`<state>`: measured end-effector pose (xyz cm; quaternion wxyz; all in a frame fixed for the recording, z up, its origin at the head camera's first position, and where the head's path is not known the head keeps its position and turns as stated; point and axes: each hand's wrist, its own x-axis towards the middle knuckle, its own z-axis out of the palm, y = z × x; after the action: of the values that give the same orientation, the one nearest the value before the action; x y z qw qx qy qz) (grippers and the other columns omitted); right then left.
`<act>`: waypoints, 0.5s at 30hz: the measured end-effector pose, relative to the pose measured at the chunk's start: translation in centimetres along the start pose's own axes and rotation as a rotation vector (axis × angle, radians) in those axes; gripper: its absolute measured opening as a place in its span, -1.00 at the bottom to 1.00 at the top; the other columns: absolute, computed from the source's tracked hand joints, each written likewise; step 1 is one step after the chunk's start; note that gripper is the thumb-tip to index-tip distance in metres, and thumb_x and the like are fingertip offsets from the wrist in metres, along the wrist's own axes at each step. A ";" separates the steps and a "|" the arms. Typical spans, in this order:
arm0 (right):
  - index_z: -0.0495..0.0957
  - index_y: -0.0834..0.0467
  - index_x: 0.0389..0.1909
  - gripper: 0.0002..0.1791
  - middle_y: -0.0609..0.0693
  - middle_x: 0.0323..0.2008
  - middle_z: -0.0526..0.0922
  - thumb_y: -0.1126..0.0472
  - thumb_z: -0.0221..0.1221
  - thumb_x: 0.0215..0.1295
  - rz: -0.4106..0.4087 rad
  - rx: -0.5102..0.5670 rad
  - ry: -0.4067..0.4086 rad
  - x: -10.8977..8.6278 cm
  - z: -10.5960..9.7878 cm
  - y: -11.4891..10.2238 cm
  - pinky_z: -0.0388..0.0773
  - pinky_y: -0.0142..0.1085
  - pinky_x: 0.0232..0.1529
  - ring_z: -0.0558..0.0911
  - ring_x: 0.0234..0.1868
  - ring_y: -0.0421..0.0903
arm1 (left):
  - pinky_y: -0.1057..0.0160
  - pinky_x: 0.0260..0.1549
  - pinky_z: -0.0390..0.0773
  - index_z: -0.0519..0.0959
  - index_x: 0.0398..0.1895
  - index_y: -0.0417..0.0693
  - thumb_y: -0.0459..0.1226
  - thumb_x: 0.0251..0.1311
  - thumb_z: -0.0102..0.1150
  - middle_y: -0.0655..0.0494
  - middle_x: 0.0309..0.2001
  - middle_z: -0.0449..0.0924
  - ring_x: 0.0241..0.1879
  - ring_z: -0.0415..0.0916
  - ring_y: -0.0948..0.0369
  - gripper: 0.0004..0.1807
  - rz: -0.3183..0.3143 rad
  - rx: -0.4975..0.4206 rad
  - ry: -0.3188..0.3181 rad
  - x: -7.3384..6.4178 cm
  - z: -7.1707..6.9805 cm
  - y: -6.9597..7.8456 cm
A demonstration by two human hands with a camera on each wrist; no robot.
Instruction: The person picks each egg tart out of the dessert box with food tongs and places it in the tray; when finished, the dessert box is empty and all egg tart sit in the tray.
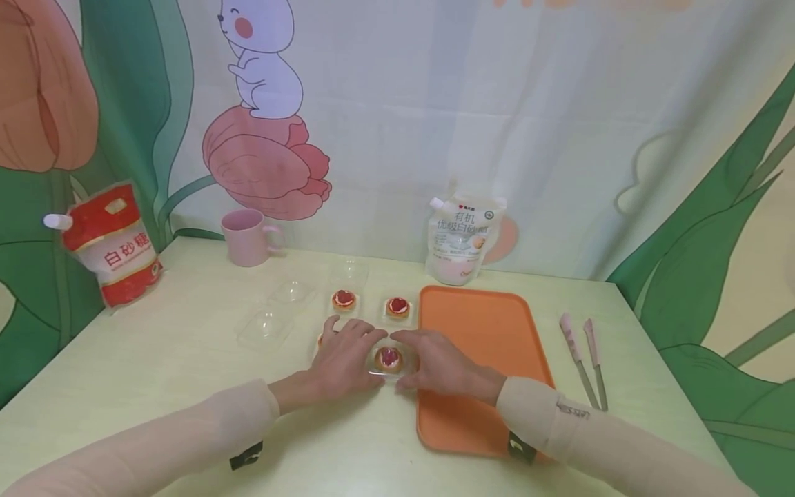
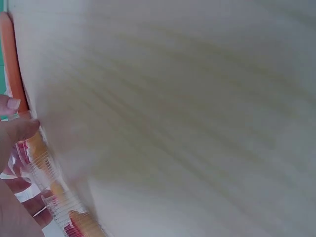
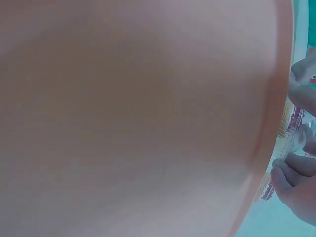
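A small tart (image 1: 388, 358) with a red topping sits in a clear plastic box (image 1: 384, 373) at the front of a group of tarts. From its left side my left hand (image 1: 349, 355) holds the box, thumb at the near edge and fingers at the far edge. My right hand (image 1: 444, 362) grips the same box from the right, over the orange tray's left edge. Tarts (image 1: 344, 299) in clear boxes stand just behind, and another is mostly hidden by the left hand. The left wrist view shows the left thumb (image 2: 27, 129) against the box's side.
An orange tray (image 1: 478, 324) lies to the right, with two pink-handled knives (image 1: 584, 359) beyond it. Clear empty lids (image 1: 266, 326) lie at left. A pink mug (image 1: 246, 238), a red sugar bag (image 1: 114, 245) and a white sugar pouch (image 1: 462, 241) stand along the back.
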<state>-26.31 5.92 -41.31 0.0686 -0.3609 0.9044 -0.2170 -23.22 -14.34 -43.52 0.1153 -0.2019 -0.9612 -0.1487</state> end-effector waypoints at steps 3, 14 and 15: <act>0.48 0.17 0.30 -0.21 0.04 0.15 0.66 0.11 0.52 0.01 -0.007 -0.017 -0.013 0.3 -0.1 0.0 0.57 -0.12 0.13 0.61 0.01 -0.06 | -0.35 0.28 0.13 0.57 0.14 0.01 0.00 -0.14 0.58 0.05 0.03 0.64 0.15 0.49 0.05 -0.29 0.003 0.025 0.020 -0.1 0.1 0.0; 0.51 0.22 0.27 -0.23 0.05 0.00 0.74 0.10 0.51 -0.01 -0.072 -0.058 -0.053 0.8 -0.8 0.3 0.41 -0.38 -0.35 0.49 -0.36 -0.19 | -0.28 0.32 0.14 0.59 0.07 0.02 0.05 -0.13 0.55 0.05 -0.10 0.66 0.04 0.51 0.06 -0.34 0.069 0.121 0.032 -0.2 0.0 -0.1; 0.51 0.20 0.28 -0.23 0.06 -0.07 0.76 0.09 0.51 0.01 -0.063 -0.050 -0.067 0.8 -0.9 0.3 0.41 -0.38 -0.39 0.49 -0.41 -0.19 | -0.28 0.33 0.14 0.59 0.07 0.01 0.06 -0.13 0.55 0.05 -0.10 0.66 0.05 0.51 0.06 -0.33 0.069 0.122 0.027 -0.2 0.0 -0.1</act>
<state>-27.33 5.85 -40.63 0.0828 -0.3976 0.8951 -0.1842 -23.10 -14.49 -43.62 0.1455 -0.2257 -0.9592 -0.0885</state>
